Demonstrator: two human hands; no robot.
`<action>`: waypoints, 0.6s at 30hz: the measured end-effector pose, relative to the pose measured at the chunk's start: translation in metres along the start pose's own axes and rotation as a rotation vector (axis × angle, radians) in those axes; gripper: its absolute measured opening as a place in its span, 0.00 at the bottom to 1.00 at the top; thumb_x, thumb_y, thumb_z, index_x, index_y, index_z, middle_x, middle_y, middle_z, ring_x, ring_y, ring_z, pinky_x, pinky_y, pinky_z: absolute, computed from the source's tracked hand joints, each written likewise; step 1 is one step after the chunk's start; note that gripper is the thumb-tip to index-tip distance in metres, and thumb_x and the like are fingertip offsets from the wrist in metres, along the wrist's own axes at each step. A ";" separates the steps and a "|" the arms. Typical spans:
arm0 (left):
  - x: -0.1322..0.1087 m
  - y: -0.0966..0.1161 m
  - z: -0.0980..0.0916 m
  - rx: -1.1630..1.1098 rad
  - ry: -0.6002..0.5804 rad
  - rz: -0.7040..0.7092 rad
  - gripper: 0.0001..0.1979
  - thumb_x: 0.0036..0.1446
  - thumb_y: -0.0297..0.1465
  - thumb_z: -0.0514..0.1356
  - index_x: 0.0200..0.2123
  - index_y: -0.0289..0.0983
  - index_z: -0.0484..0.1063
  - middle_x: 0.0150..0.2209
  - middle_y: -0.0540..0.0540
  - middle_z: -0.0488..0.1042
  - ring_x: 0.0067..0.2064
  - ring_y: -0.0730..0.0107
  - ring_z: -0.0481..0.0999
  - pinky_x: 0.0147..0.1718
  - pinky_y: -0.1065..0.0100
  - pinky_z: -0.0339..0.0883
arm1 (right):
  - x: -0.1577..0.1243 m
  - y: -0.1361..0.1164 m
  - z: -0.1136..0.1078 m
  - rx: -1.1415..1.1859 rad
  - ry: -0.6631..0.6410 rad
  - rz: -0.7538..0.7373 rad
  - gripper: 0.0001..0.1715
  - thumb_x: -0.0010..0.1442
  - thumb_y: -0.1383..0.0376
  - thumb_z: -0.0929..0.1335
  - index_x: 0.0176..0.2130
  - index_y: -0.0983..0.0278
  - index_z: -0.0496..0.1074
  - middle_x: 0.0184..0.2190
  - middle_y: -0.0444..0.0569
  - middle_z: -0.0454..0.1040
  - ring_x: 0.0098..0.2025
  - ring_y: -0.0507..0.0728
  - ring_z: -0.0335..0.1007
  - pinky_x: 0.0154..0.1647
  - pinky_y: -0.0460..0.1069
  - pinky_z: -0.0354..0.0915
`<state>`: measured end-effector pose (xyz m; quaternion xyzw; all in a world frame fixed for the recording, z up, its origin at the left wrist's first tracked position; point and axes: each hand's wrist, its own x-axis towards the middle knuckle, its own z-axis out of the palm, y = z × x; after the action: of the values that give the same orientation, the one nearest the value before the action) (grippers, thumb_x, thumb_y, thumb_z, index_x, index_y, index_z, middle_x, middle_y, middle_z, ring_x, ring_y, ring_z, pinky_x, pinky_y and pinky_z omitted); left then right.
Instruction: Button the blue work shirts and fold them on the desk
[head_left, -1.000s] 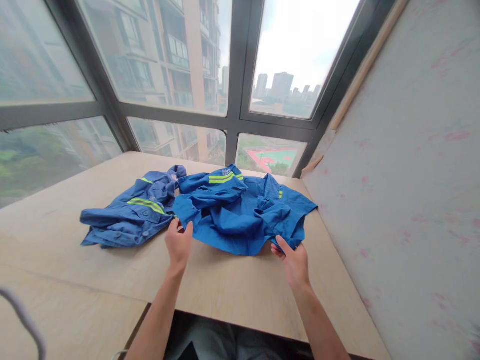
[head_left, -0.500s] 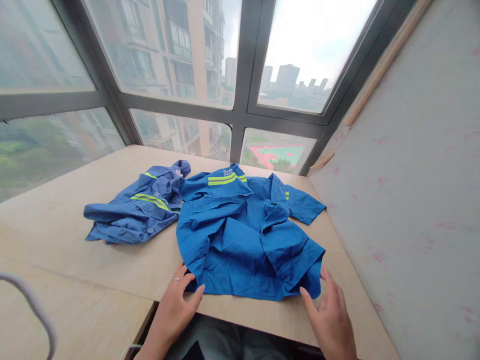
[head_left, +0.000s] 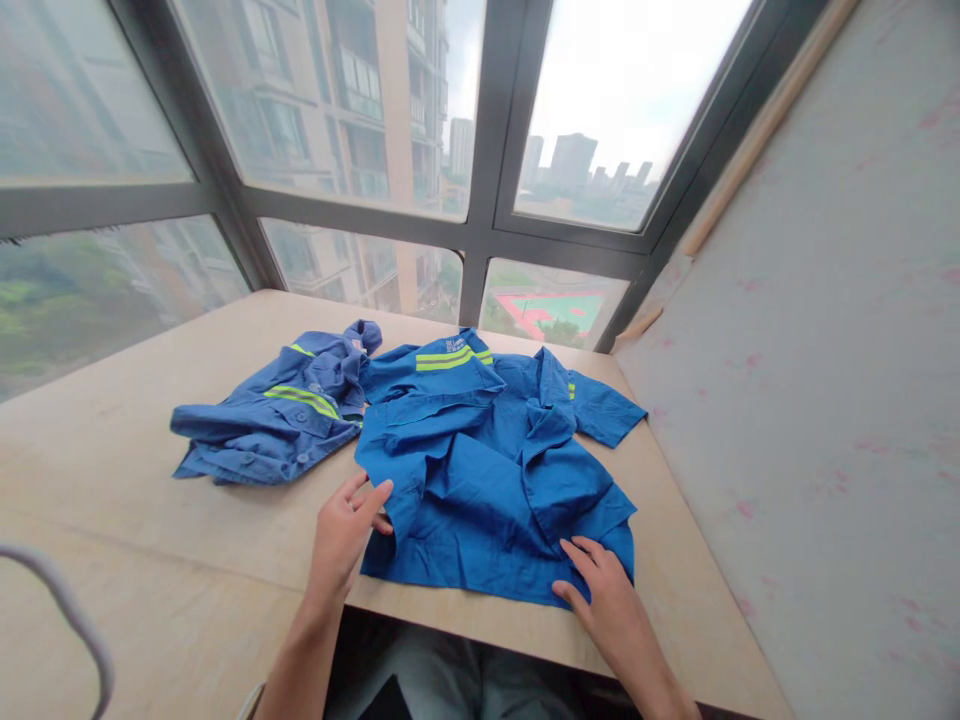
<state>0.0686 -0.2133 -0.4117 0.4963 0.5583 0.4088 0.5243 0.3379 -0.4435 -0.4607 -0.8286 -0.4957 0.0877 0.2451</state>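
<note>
A bright blue work jacket (head_left: 480, 500) with yellow-green reflective stripes lies spread and rumpled in front of me, its hem towards me. My left hand (head_left: 346, 530) is at its left edge, with the cloth pinched between thumb and fingers; part of the fingers is hidden. On the lower right of the same jacket rests my right hand (head_left: 600, 590), fingers apart and touching the fabric near the hem. A second, more purplish-blue jacket (head_left: 270, 415), also striped, lies crumpled to the left, apart from both hands.
The pale wooden tabletop (head_left: 187, 540) ends just before my lap. Windows with grey frames (head_left: 480, 235) stand behind it. A patterned wall (head_left: 825, 420) borders the right side. A grey cable (head_left: 71, 610) curves in at the lower left.
My left hand has moved up along the jacket's left edge and taken hold there. My right hand has come inward from the right corner onto the cloth. The right hem corner has shifted slightly.
</note>
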 end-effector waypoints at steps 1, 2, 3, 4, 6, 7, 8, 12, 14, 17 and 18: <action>-0.003 0.001 0.000 0.027 0.051 0.077 0.33 0.41 0.47 0.67 0.47 0.30 0.74 0.22 0.49 0.74 0.24 0.64 0.74 0.31 0.61 0.72 | -0.001 0.000 -0.002 0.005 0.011 -0.009 0.21 0.57 0.61 0.69 0.51 0.58 0.77 0.51 0.54 0.75 0.53 0.66 0.70 0.55 0.58 0.66; -0.008 0.002 0.000 0.069 0.097 0.185 0.27 0.43 0.45 0.66 0.43 0.32 0.77 0.26 0.46 0.76 0.28 0.61 0.76 0.35 0.59 0.73 | -0.001 -0.001 -0.004 0.010 0.018 -0.014 0.19 0.58 0.62 0.68 0.49 0.58 0.78 0.50 0.54 0.76 0.51 0.65 0.70 0.54 0.57 0.66; -0.013 0.004 0.000 0.122 0.130 0.317 0.20 0.46 0.43 0.64 0.38 0.35 0.78 0.31 0.44 0.78 0.33 0.59 0.78 0.40 0.57 0.73 | -0.001 -0.003 -0.006 0.013 0.021 -0.017 0.17 0.60 0.62 0.66 0.48 0.58 0.78 0.48 0.54 0.76 0.50 0.64 0.71 0.53 0.57 0.67; -0.020 0.006 0.000 0.180 0.143 0.457 0.14 0.49 0.41 0.63 0.33 0.37 0.79 0.35 0.42 0.78 0.39 0.57 0.78 0.45 0.55 0.72 | -0.001 -0.006 -0.008 0.016 0.020 -0.019 0.16 0.61 0.63 0.65 0.46 0.59 0.79 0.46 0.54 0.77 0.48 0.63 0.72 0.52 0.56 0.67; -0.035 0.009 0.002 0.290 0.067 0.687 0.09 0.52 0.35 0.60 0.28 0.41 0.79 0.44 0.40 0.77 0.49 0.54 0.76 0.54 0.53 0.67 | 0.001 -0.013 -0.010 0.011 0.008 -0.024 0.17 0.64 0.64 0.62 0.43 0.60 0.79 0.43 0.53 0.77 0.45 0.61 0.73 0.50 0.54 0.67; -0.042 0.009 0.003 0.337 -0.022 0.747 0.09 0.53 0.33 0.58 0.26 0.42 0.79 0.48 0.40 0.77 0.53 0.54 0.74 0.56 0.53 0.65 | 0.002 -0.016 -0.011 0.003 0.003 -0.028 0.17 0.64 0.64 0.61 0.42 0.60 0.79 0.42 0.53 0.77 0.44 0.61 0.73 0.49 0.53 0.68; -0.048 0.009 0.005 0.385 -0.139 0.762 0.10 0.53 0.31 0.57 0.25 0.42 0.79 0.50 0.41 0.76 0.56 0.53 0.72 0.58 0.52 0.64 | 0.004 -0.019 -0.012 -0.008 0.000 -0.033 0.17 0.65 0.65 0.60 0.41 0.60 0.78 0.41 0.52 0.77 0.43 0.60 0.73 0.47 0.52 0.68; -0.063 -0.004 0.014 0.510 -0.616 0.576 0.10 0.51 0.28 0.58 0.28 0.45 0.79 0.44 0.42 0.80 0.50 0.54 0.77 0.52 0.55 0.70 | 0.009 -0.025 -0.013 -0.046 0.009 -0.050 0.18 0.66 0.66 0.58 0.35 0.60 0.75 0.37 0.51 0.76 0.39 0.59 0.73 0.42 0.50 0.67; -0.065 -0.014 0.017 0.457 -0.636 0.492 0.10 0.52 0.30 0.60 0.36 0.45 0.80 0.41 0.43 0.81 0.44 0.54 0.80 0.47 0.57 0.73 | 0.010 -0.024 -0.015 -0.053 0.005 -0.047 0.19 0.66 0.67 0.57 0.33 0.60 0.73 0.35 0.51 0.76 0.38 0.58 0.73 0.40 0.50 0.67; -0.064 -0.027 0.018 0.352 -0.398 0.409 0.12 0.51 0.37 0.64 0.40 0.43 0.76 0.37 0.44 0.80 0.38 0.55 0.80 0.40 0.58 0.74 | 0.011 -0.020 -0.018 -0.043 -0.035 -0.087 0.15 0.64 0.69 0.59 0.34 0.60 0.73 0.37 0.50 0.75 0.40 0.59 0.72 0.44 0.51 0.67; -0.062 -0.029 0.018 0.326 -0.298 0.371 0.13 0.50 0.39 0.65 0.40 0.42 0.74 0.36 0.44 0.79 0.36 0.57 0.80 0.38 0.59 0.74 | 0.011 -0.019 -0.019 -0.035 -0.052 -0.115 0.12 0.63 0.69 0.61 0.37 0.60 0.73 0.40 0.51 0.75 0.43 0.59 0.72 0.47 0.52 0.67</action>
<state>0.0800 -0.2805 -0.4311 0.7221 0.4332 0.3253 0.4302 0.3353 -0.4328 -0.4339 -0.8003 -0.5501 0.0863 0.2224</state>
